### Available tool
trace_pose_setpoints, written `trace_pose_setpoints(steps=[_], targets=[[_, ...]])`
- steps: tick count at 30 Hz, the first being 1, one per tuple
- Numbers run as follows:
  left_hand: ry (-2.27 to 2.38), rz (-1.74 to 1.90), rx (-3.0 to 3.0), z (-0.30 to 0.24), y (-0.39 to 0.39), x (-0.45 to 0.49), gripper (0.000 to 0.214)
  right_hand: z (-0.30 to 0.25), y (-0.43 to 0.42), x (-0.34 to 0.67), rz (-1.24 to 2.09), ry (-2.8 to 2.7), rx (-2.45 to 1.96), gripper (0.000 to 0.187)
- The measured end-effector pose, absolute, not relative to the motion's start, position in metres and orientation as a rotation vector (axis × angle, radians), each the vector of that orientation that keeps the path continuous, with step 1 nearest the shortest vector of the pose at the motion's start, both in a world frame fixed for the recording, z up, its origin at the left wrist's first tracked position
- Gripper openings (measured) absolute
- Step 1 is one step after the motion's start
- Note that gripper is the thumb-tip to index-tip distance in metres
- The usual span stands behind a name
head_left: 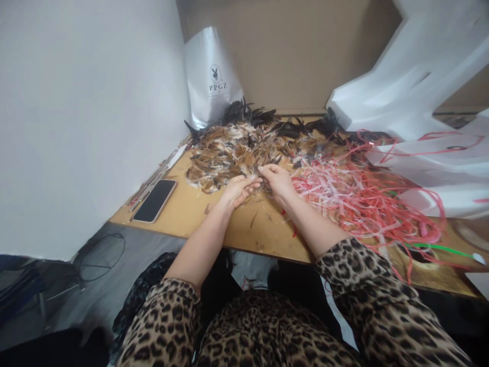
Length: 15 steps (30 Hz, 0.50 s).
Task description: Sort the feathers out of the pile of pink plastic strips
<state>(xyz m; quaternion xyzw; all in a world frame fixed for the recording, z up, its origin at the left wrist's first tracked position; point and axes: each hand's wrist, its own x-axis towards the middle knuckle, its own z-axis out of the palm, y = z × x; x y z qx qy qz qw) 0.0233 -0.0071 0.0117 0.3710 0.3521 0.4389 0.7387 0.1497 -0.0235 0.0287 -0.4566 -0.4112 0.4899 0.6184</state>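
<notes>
A large pile of brown, white and black feathers (225,153) covers the back of the table. At its front edge my left hand (240,190) is closed, thumb and fingers pinching the base of a small feather bit that is mostly hidden. My right hand (278,181) meets it from the right, its thumb and forefinger pinched together at the same feathers. The fingertips of both hands nearly touch. Just right of my right hand spreads a tangled heap of pink and red ribbon strips (355,199).
A phone (155,201) lies at the table's left. Behind the feathers stands a white printed bag (210,76). White plastic bags (412,76) crowd the right side. A green strip (439,250) lies near the front right edge of the wooden table (252,229). A white wall (87,112) borders the left.
</notes>
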Motion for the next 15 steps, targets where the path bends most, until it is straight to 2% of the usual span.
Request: trace_pose_setpoints(steps=[6,15], targets=[[0.811,0.989,0.848,0.01,-0.006,0.023,0.009,0.028,-0.025,0.148,1.103,-0.973,-1.085,0.032],[0.94,1.087,1.069,0.017,-0.012,0.028,0.023,0.026,-0.022,0.159,1.202,-1.076,-1.128,0.035]])
